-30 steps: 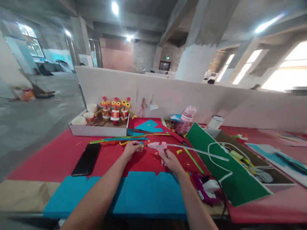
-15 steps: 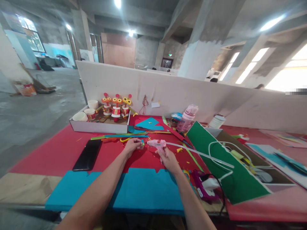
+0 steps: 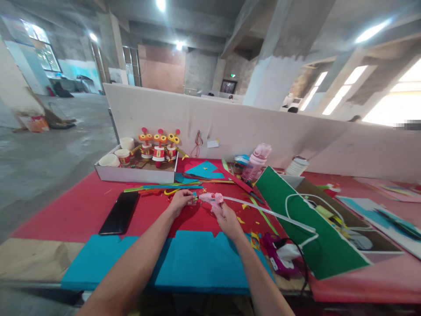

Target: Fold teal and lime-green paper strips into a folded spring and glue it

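Above the red sheet on the table [image 3: 79,210], my left hand [image 3: 180,202] pinches a small blue and green piece [image 3: 194,196] between its fingertips. My right hand [image 3: 226,219] is wrapped round the handle of a pink glue gun [image 3: 210,199], whose nozzle points left and is close to the small piece. Whether nozzle and piece touch is too small to tell. From the back of the gun a long clear glue stick [image 3: 269,212] runs out to the right. Yellow scraps [image 3: 241,220] lie to the right of my right hand.
A black phone [image 3: 120,213] lies left of my left arm. Behind it, a white box [image 3: 138,175] holds paper cups and figures. Paper strips [image 3: 158,188], a pink bottle [image 3: 258,162], a green board [image 3: 309,237] and a purple power strip [image 3: 283,259] stand or lie around.
My right hand has moved the glue gun slightly left, bringing its nozzle closer to the small piece. The clear stick shifted left with it. My left hand has barely moved.
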`<state>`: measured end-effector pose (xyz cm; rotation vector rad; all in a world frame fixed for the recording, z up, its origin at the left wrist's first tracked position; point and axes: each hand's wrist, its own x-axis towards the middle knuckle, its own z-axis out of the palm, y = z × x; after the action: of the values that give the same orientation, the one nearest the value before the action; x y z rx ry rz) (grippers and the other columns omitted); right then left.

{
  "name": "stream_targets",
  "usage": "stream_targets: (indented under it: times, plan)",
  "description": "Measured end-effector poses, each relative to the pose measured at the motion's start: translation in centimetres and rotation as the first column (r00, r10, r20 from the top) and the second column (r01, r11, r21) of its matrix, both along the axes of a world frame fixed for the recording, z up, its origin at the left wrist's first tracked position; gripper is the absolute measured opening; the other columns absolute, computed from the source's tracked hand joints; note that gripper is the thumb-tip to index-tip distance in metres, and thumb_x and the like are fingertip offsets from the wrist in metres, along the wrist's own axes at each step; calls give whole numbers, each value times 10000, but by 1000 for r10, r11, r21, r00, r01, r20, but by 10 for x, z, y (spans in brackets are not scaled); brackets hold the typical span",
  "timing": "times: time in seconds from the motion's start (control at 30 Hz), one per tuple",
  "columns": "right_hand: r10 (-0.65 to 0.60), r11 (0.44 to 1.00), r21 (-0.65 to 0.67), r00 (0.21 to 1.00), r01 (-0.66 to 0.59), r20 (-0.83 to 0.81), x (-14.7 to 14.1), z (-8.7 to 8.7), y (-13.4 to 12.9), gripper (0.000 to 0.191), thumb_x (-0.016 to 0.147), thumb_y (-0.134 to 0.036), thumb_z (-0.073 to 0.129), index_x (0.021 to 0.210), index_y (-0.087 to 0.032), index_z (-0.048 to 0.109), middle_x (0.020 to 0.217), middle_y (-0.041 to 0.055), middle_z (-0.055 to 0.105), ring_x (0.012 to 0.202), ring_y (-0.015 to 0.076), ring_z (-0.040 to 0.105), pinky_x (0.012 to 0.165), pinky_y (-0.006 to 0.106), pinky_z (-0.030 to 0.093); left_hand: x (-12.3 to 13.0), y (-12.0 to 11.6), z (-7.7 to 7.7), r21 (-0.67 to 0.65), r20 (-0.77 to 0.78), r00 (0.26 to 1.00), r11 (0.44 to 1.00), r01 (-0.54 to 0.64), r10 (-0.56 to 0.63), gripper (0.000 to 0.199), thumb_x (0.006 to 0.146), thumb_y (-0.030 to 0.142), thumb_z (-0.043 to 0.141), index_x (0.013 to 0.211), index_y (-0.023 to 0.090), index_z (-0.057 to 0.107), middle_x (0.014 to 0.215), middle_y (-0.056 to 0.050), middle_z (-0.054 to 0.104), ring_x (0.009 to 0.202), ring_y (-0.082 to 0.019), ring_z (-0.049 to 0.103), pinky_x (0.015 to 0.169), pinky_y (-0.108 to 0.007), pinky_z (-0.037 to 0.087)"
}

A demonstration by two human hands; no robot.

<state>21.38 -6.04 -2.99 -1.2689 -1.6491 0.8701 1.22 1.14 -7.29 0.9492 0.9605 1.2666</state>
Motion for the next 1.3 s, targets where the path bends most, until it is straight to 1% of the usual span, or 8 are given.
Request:
stream_targets:
  times: [0.07, 0.13, 0.3, 0.5, 0.67, 0.83, 1.1, 1.3]
  plan:
    - [7, 996, 88, 995, -16, 99, 0, -1, 1, 386, 841, -413, 500, 1161, -203, 548, 953, 93, 673, 878, 263, 631, 764, 318, 467, 0, 0, 0, 3, -2, 1000, 1000, -4, 4, 280, 536, 239, 785, 683, 122, 577, 578, -25, 633, 547, -155, 642, 550, -248, 508]
    - [8, 992, 126, 990, -27, 143, 1, -3, 1, 387, 852, -409, 480, 1177, -204, 535, 1002, 101, 666, 924, 272, 623, 787, 329, 463, 0, 0, 0, 10, -3, 1000, 1000, -6, 6, 274, 540, 233, 784, 679, 123, 575, 568, -25, 628, 541, -153, 640, 540, -242, 502]
    - [11, 993, 114, 991, -26, 131, 0, -6, 2, 371, 851, -409, 486, 1159, -208, 541, 964, 95, 672, 907, 269, 632, 780, 323, 475, 0, -1, 1, 14, -18, 1000, 1000, -7, 7, 268, 543, 229, 782, 678, 126, 576, 568, -25, 631, 519, -142, 627, 529, -236, 499]
    - [11, 990, 138, 988, -33, 156, 0, -5, 3, 341, 860, -388, 478, 1146, -216, 545, 1049, 105, 658, 976, 270, 620, 841, 339, 461, 1, -2, 2, 7, -19, 1000, 1000, -7, 7, 268, 544, 229, 777, 682, 128, 571, 580, -21, 632, 525, -146, 632, 529, -239, 502]
    - [8, 987, 156, 992, -28, 129, -1, -3, 1, 289, 846, -371, 503, 1079, -219, 580, 1041, 97, 665, 1000, 266, 612, 857, 331, 457, 1, -1, 2, 4, -5, 1000, 1000, -3, 3, 260, 553, 221, 772, 684, 129, 568, 571, -19, 619, 545, -155, 642, 535, -239, 500]
    - [-3, 988, 153, 992, -16, 123, -1, -2, 1, 310, 834, -360, 515, 1103, -216, 574, 1064, 98, 661, 1034, 269, 601, 856, 328, 460, 0, 0, 0, 0, -17, 1000, 1000, -8, 8, 257, 554, 221, 773, 683, 125, 573, 565, -19, 618, 537, -151, 638, 528, -238, 500]
    - [0, 988, 153, 989, -23, 151, -1, -3, 2, 330, 845, -365, 495, 1131, -217, 568, 1049, 99, 664, 968, 268, 624, 851, 331, 458, 1, 0, 1, -15, -12, 1000, 1000, -10, 10, 243, 558, 210, 765, 676, 122, 572, 570, -25, 627, 525, -152, 637, 549, -256, 516]
    - [5, 986, 160, 980, -38, 198, 0, -3, 2, 367, 867, -392, 468, 1172, -204, 548, 1086, 111, 652, 998, 281, 613, 848, 346, 456, 1, 0, 0, -5, -13, 1000, 1000, -1, 1, 247, 552, 217, 766, 666, 125, 567, 545, -17, 611, 500, -143, 621, 523, -240, 499]
